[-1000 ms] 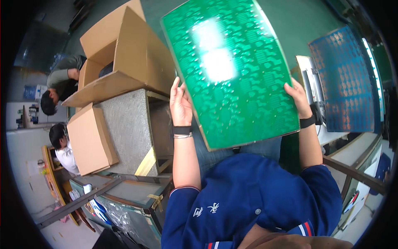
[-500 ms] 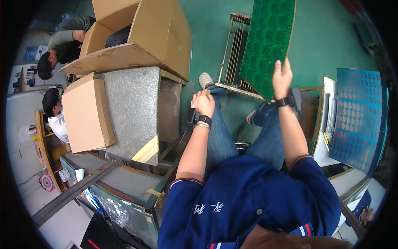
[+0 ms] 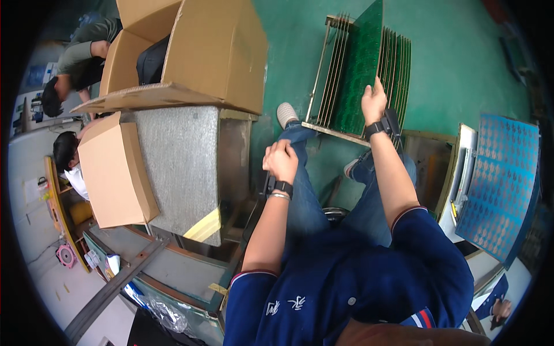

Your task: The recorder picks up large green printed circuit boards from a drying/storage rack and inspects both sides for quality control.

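A green circuit board panel (image 3: 362,72) stands nearly edge-on in a slotted metal rack (image 3: 321,72) on the floor, in front of my legs. My right hand (image 3: 374,104) is closed on the panel's near edge, thumb and fingers on either side. Several more green panels (image 3: 400,75) stand in the rack's slots to the right of it. Over my left thigh, my left hand (image 3: 281,161) is curled closed, away from the rack. Its palm is hidden, so whether it holds anything does not show.
Left of me stands a grey-topped table (image 3: 179,167) carrying a large open carton (image 3: 222,52) and a smaller cardboard box (image 3: 112,173). A blue patterned panel (image 3: 499,184) leans at the right. Two people (image 3: 86,63) are at the far left.
The green panel has gone from broadside to nearly edge-on and sits among the others in the rack. My right hand has moved slightly left with it. More panels show at the right.
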`<state>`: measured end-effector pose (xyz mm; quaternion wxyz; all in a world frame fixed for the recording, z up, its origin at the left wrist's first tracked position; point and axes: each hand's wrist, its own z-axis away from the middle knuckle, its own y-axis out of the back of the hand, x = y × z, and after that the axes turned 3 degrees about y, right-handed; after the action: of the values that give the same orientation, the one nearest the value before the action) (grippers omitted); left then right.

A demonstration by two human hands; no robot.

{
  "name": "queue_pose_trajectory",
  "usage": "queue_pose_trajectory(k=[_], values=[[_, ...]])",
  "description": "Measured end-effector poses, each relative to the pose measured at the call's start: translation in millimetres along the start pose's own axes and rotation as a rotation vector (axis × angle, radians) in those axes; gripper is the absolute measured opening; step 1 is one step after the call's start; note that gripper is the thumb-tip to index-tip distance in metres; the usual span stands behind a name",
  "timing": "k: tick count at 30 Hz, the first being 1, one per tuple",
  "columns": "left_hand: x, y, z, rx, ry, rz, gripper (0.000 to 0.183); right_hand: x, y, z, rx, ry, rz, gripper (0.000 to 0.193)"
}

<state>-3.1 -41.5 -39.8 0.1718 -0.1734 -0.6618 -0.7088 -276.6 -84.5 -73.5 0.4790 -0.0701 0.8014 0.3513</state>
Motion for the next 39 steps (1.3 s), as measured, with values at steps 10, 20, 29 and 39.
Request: queue_pose_trajectory(k=[10, 20, 29, 39], values=[[9, 0, -9, -0.015, -0.010, -0.021, 0.010, 52, -72, 30, -0.327, 0.088, 0.527, 0.048], [-4, -3, -3, 0.011, -0.011, -0.038, 0.009, 67, -83, 49, -0.468, -0.079, 0.730, 0.032], [-6, -5, 1, 0.032, -0.012, -0.003, 0.009, -27, 13, 2, -0.265, 0.215, 0.301, 0.032], [24, 16, 3, -0.291, 0.144, 0.386, 0.022, -100, 318, -2, -0.346, -0.134, -0.671, 0.033]])
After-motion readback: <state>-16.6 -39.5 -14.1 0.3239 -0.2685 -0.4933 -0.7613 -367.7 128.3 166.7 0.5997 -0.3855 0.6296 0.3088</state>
